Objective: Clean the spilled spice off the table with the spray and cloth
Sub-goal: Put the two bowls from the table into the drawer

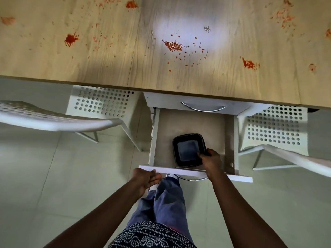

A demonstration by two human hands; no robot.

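Note:
Red spice (pixel 173 46) lies scattered in patches across the light wooden table (pixel 107 65). Below the table's edge a white drawer (pixel 195 173) stands pulled out. Inside it sits a black square dish (pixel 188 149). My right hand (pixel 210 161) grips the dish's near right corner. My left hand (pixel 146 178) holds the drawer's front panel at its left end, fingers along the front face. No spray bottle or cloth shows in the view.
A second drawer with a curved metal handle (pixel 203 106) sits shut above the open one. White perforated chairs stand at the left (pixel 53 119) and right (pixel 275 129) of the drawers. Pale floor tiles lie below.

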